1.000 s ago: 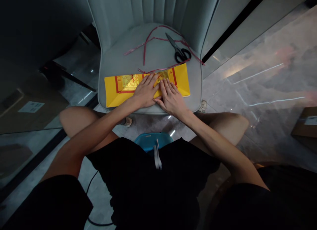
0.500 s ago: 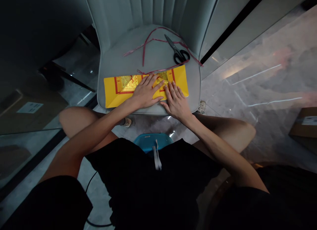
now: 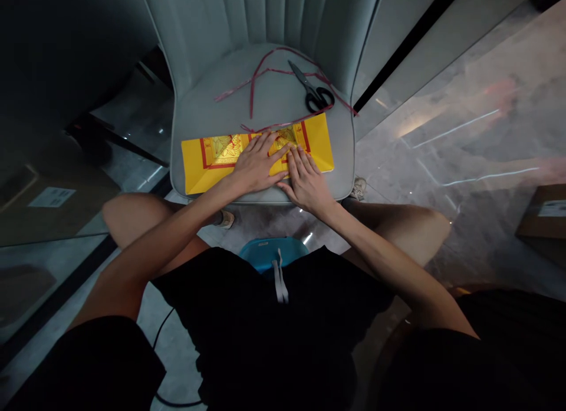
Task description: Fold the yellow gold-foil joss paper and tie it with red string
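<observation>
A long folded strip of yellow paper [image 3: 194,166] with red borders and gold printed designs lies across the front of a grey chair seat [image 3: 207,113]. My left hand [image 3: 256,163] rests flat on its middle, fingers spread. Close beside it on the right, my right hand [image 3: 306,178] presses on the paper with its fingers stretched out; the fingertips of the two hands nearly meet. The hands cover the middle of the print. Behind the paper lie black-handled scissors [image 3: 312,89] and loose pink-red plastic string [image 3: 253,86].
The padded chair back [image 3: 269,16] rises behind the seat. Below the seat's front edge, a blue stool [image 3: 260,252] shows between my legs. Cardboard boxes stand on the floor at the left [image 3: 66,216] and right [image 3: 546,213]. A black cable [image 3: 163,328] runs at lower left.
My right hand has slid slightly left over the paper, closer to my left hand. My left hand stays flat on the paper. The whole view has shifted a little.
</observation>
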Demonstrator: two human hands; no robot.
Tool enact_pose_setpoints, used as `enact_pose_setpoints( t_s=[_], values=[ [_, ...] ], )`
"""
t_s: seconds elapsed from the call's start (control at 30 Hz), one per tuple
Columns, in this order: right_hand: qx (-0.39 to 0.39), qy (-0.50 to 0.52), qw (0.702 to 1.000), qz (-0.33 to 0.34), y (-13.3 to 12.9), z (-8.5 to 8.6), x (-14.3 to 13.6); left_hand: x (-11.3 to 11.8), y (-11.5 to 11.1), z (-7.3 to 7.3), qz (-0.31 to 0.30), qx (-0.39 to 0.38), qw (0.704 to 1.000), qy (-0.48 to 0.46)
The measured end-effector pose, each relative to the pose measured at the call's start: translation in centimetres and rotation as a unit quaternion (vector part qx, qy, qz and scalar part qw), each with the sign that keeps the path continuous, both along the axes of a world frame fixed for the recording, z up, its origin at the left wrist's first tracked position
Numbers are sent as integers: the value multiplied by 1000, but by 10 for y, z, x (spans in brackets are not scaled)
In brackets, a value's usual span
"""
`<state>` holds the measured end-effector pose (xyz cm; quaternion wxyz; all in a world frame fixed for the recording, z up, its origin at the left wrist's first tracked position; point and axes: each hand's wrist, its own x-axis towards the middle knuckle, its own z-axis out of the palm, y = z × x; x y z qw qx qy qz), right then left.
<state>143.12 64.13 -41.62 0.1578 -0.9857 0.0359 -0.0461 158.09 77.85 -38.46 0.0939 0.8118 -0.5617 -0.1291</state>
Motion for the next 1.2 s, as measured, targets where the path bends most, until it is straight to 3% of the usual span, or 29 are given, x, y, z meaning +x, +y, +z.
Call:
enact_pose_setpoints(
  t_s=[0.27, 0.73, 1.2],
  values=[
    [-2, 0, 1000, 4, -13, 0, -12, -3, -2, 5, 6, 12, 1000, 6],
    [-8, 10, 1000, 27, -67, 0, -62, 0, 0, 1, 2, 17, 1000, -4],
    [-31, 1, 999, 17, -87, -11, -93, -2, 0, 4, 4, 32, 999, -1]
  ],
)
